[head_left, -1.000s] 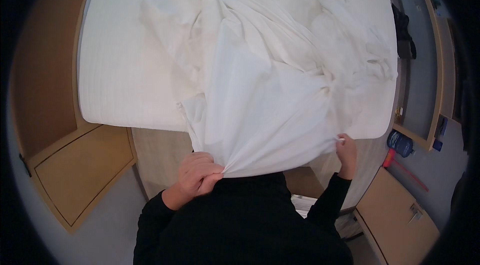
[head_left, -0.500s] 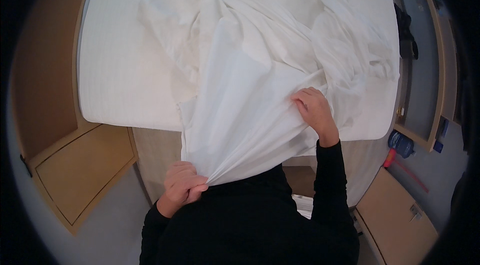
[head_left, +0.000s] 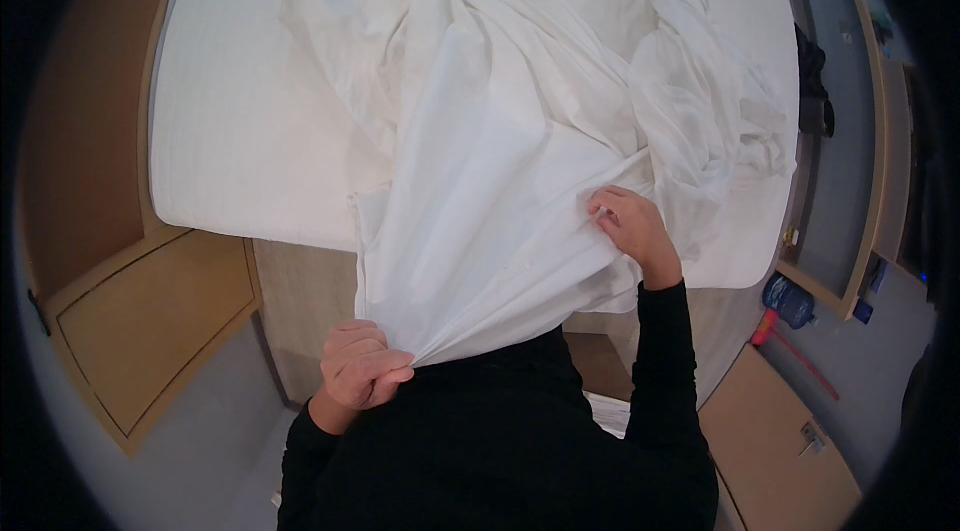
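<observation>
Our right hand (head_left: 635, 229) moved in over the white sheet (head_left: 455, 161), fingers curled, maybe pinching, we can't tell, while our left hand (head_left: 364, 365) pinches its near edge, most lying ahead.

White cloth (head_left: 480, 151), creased, draped off the mattress (head_left: 240, 151), far outline unclear.

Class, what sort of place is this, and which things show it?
Probably a bedroom: a wide white mattress and, rumpled over it, a loose white cloth that looks like bedding.
</observation>
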`<act>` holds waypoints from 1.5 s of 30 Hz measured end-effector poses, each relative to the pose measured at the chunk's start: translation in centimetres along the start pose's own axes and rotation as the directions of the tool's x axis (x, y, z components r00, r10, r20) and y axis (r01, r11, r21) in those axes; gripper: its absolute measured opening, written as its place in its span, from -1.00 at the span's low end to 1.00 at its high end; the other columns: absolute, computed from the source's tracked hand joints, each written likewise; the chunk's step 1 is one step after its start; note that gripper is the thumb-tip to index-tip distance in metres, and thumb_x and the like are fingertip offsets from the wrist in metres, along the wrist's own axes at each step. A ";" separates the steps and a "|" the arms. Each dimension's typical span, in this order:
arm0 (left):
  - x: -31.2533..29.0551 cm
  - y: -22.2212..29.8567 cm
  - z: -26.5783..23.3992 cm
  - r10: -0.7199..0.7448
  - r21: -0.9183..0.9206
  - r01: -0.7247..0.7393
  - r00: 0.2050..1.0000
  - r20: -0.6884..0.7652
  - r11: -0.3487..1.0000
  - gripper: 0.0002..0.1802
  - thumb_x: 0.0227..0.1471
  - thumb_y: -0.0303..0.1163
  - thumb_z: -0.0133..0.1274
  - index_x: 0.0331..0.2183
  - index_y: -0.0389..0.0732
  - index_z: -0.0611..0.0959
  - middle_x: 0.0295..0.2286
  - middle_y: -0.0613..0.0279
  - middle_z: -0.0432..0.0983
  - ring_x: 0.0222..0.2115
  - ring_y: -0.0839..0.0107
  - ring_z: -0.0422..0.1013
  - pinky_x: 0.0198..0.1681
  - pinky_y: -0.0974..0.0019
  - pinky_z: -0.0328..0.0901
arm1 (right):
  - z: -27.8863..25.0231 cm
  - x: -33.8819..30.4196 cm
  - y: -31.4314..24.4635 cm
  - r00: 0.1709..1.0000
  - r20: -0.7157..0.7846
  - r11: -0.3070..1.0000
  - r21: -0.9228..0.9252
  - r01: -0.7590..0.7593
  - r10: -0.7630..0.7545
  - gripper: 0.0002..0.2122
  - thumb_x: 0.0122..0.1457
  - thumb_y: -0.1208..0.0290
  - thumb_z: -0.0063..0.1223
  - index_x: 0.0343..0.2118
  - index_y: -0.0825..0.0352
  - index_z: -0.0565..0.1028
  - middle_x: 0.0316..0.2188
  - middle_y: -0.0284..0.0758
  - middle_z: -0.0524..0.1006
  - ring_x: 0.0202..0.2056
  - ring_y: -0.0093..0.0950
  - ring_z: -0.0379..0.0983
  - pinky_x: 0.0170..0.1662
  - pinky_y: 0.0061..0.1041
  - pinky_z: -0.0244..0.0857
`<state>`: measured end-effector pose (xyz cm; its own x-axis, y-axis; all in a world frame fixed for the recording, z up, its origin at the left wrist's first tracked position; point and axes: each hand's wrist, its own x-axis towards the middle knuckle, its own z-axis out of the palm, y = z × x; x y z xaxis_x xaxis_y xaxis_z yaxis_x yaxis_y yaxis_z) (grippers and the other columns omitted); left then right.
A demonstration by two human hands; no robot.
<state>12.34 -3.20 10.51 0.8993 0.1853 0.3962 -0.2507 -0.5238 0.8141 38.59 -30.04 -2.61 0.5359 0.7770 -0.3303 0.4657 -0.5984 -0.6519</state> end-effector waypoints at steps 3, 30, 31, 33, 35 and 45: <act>-0.2 0.0 0.1 0.001 0.006 -0.001 1.000 -0.004 1.000 -0.82 -0.06 -0.41 0.21 -0.44 -0.26 0.54 -0.74 0.32 0.26 -0.77 0.39 0.23 -0.70 0.40 0.10 | 0.3 0.0 0.0 0.987 -0.105 0.992 0.014 0.126 -0.124 -0.87 -0.05 0.61 0.05 -0.38 0.33 0.49 -0.38 -0.30 0.52 -0.38 -0.25 0.45 -0.34 -0.41 0.33; -2.5 0.1 -2.1 -0.011 0.207 0.126 0.875 -0.483 0.970 -0.90 -0.09 -0.61 0.03 -0.43 -0.28 0.61 -0.69 0.24 0.27 -0.68 0.33 0.26 -0.57 0.35 0.21 | -21.4 -3.9 -14.3 0.457 -0.659 0.746 -0.248 0.618 -0.597 -0.76 0.08 0.46 0.05 -0.19 0.41 0.42 -0.29 -0.17 0.53 -0.30 -0.40 0.48 -0.24 -0.49 0.35; -2.6 0.0 -1.9 -0.004 0.253 0.189 0.808 -0.589 0.949 -0.89 -0.08 -0.61 0.04 -0.40 -0.30 0.60 -0.67 0.21 0.30 -0.65 0.31 0.29 -0.53 0.34 0.25 | -17.3 -0.5 -12.9 0.229 -0.878 0.763 -0.205 0.613 -0.420 -0.83 0.03 0.62 0.05 -0.27 0.34 0.49 -0.30 -0.25 0.54 -0.23 -0.42 0.47 -0.18 -0.51 0.32; -3.5 -1.5 -4.4 -0.306 0.195 0.511 0.734 -0.607 0.837 -0.84 -0.09 -0.59 0.09 -0.34 -0.32 0.57 -0.55 0.13 0.39 -0.55 0.26 0.34 -0.42 0.34 0.30 | -13.1 0.6 -13.4 0.491 -0.705 0.859 -0.408 0.309 -0.511 -0.76 -0.02 0.75 -0.02 -0.25 0.40 0.48 -0.32 -0.15 0.54 -0.31 -0.30 0.50 -0.24 -0.44 0.35; -3.5 -2.5 -4.9 -0.443 0.264 0.654 0.705 -0.554 0.709 -0.77 -0.11 -0.56 0.15 -0.30 -0.32 0.55 -0.42 0.08 0.45 -0.44 0.22 0.39 -0.31 0.32 0.32 | -10.5 0.9 -13.7 0.614 -0.519 0.801 -0.326 0.502 -0.595 -0.81 -0.06 0.73 -0.02 -0.34 0.38 0.48 -0.42 -0.15 0.52 -0.46 -0.18 0.48 -0.43 -0.37 0.35; 5.6 -1.5 5.7 -0.159 0.123 0.159 0.987 -0.012 0.980 -0.67 -0.18 -0.62 0.19 -0.27 -0.29 0.53 -0.33 0.07 0.46 -0.34 0.10 0.41 -0.28 0.23 0.33 | -2.0 0.1 -17.8 0.759 -0.436 0.842 0.006 0.539 -0.483 -0.82 -0.10 0.66 0.02 -0.36 0.36 0.45 -0.48 -0.21 0.48 -0.49 -0.30 0.46 -0.49 -0.42 0.32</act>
<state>19.82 -6.16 9.09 0.9235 0.2759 0.2665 -0.0584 -0.5856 0.8085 31.72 -19.73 10.32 0.4892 0.7935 0.3619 0.6771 -0.0840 -0.7311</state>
